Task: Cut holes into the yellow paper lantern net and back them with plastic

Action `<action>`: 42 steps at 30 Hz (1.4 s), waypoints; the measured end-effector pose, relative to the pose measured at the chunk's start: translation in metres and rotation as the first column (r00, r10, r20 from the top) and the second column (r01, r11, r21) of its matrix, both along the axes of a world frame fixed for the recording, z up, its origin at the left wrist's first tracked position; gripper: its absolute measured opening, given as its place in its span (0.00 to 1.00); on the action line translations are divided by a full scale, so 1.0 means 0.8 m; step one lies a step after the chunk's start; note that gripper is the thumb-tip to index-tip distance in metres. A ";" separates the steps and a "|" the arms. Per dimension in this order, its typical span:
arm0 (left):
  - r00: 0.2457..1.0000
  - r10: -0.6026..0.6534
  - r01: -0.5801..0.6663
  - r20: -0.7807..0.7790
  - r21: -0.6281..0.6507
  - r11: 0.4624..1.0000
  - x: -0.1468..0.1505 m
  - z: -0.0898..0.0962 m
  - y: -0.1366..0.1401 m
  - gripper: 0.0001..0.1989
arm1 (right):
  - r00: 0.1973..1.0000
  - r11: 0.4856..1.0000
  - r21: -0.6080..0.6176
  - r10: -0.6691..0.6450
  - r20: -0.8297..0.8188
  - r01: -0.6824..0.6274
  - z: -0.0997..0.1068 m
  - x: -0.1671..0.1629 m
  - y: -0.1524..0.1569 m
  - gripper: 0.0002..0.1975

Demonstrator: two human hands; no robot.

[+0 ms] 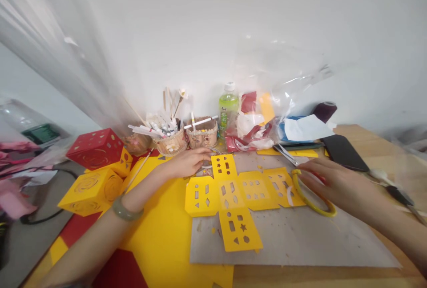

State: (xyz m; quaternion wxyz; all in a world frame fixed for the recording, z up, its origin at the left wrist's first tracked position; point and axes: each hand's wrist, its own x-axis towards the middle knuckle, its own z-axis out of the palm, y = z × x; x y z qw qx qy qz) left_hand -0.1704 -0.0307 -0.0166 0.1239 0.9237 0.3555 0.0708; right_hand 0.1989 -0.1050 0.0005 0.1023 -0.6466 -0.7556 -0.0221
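A yellow cross-shaped paper box net (228,190), punched with small stars, triangles, hexagons and other shapes, lies flat on the grey mat (283,239). My left hand (191,162) rests beyond its upper left edge, fingers stretched towards a pale, clear ring (216,150) like a tape roll. At the net's right end my right hand (323,174) has its fingers closed at the top of a tilted yellow ring (328,210), like a tape roll. Metal scissors (287,154) lie just beyond those fingertips; their handles are partly hidden. A curled white strip (289,196) lies on the net.
Finished red (96,148) and yellow (86,190) paper boxes stand at left beside a large yellow sheet (156,234). Along the wall are pen baskets (202,134), a green drink bottle (228,110) and a plastic bag of scraps (253,123). A black phone (345,152) lies at right.
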 end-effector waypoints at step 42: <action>0.588 0.557 0.129 0.587 -0.748 0.652 0.078 0.027 -0.072 0.13 | 0.880 0.524 0.851 0.381 -0.283 0.047 0.203 -0.126 0.068 0.07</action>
